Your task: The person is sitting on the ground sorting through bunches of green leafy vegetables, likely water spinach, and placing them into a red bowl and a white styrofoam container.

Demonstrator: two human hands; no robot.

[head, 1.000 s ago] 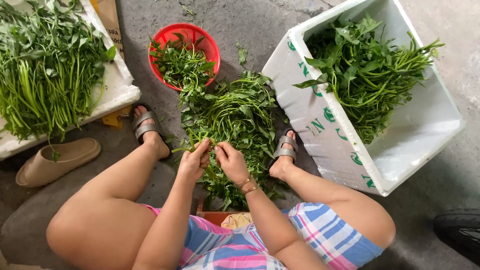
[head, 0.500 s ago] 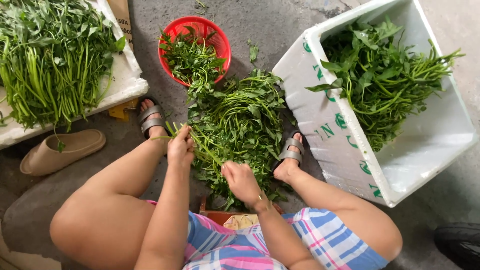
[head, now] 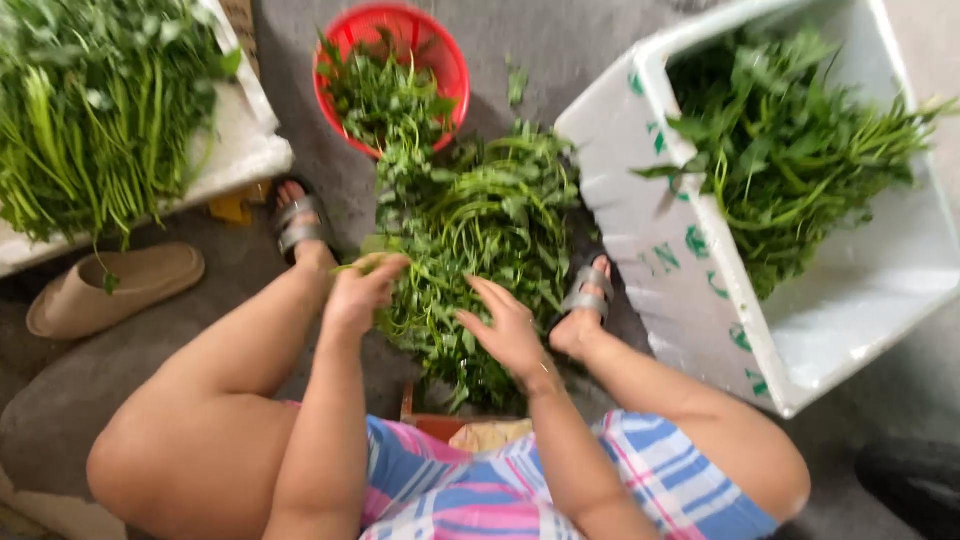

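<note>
A heap of leafy green stems point(head: 480, 240) lies on the grey floor between my feet. My left hand point(head: 360, 290) is closed around a few green stems at the heap's left edge. My right hand point(head: 510, 330) hovers over the near part of the heap with its fingers spread, touching leaves and holding nothing that I can see. A red basket point(head: 450, 60) with more greens stands just beyond the heap.
A white foam box point(head: 640, 230) of greens stands tilted at the right. Another white foam tray point(head: 240, 150) piled with long green stems sits at the left. A beige slipper point(head: 115, 290) lies by my left leg. A dark shoe point(head: 915, 480) shows at the lower right.
My left hand has moved from the middle of the heap to its left edge with stems in it. My right hand has opened over the heap. The camera view has shifted.
</note>
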